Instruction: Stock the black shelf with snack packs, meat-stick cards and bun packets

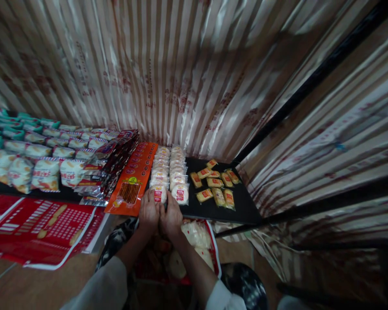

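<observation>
the left hand [148,213] and right hand [171,216] flank the front cracker [159,193], fingers seemingly clamped on its sides, which would keep it square with its row [161,165].

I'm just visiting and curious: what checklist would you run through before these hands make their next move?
1. Left hand and right hand on either side of the left row's front cracker packet: ok.
2. Firm grip on that packet: cannot tell; the fingers' undersides are hidden.
3. Right row of cracker packets lined up front to back: ok.
4. Yellow snack packets in neat rows: not ok, lying at various angles on the black shelf.
5. Orange snack bag clear of the left hand: cannot tell; they look very close.
</observation>
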The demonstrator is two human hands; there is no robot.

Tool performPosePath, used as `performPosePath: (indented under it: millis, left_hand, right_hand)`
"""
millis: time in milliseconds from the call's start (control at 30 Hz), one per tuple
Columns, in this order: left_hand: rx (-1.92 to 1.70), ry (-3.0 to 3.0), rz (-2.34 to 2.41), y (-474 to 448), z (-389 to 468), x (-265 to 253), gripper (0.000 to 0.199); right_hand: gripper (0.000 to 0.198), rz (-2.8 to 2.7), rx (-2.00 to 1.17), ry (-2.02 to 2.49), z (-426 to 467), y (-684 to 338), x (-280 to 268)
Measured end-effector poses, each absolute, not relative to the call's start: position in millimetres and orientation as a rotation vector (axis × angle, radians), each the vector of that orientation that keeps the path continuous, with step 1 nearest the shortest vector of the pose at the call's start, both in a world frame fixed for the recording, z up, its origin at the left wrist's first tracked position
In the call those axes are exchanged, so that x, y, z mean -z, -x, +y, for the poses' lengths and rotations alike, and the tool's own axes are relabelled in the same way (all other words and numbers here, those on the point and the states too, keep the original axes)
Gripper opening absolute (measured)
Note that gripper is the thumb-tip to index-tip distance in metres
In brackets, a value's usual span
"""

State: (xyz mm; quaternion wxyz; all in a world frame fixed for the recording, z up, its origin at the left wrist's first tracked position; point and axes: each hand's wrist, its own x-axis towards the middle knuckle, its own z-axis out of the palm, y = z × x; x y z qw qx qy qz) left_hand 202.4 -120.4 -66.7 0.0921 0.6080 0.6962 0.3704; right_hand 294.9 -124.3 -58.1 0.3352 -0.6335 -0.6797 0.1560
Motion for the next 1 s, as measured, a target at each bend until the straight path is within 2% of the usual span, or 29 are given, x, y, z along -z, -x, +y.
performPosePath:
  millis: [233,533,633,800,1000]
  left_hand:
    - [-1.044,-1.815,2.089,-203,-112,69,0.042]
    - [-1.100,-1.860,2.013,-198,-123,67,0.047]
    - [-1.143,-1.920,1.984,-201,-138,63,0.047]
    - [-1.163,-1.988,1.811,-231,-177,71,0.035]
    - [-0.664,-1.841,1.606,-278,-214,105,0.036]
  right_hand:
    - [0.042,-1.821,-0.249,1.469,-124,-304,76]
    - [0.031,-1.747,-0.364,1.289,-177,-343,81]
    - [0.030,-1.720,-0.357,1.413,-201,-378,93]
    - [0.030,-1.627,-0.342,1.849,-223,-429,111]
    - [0.042,-1.683,-0.417,2.265,-219,-434,110]
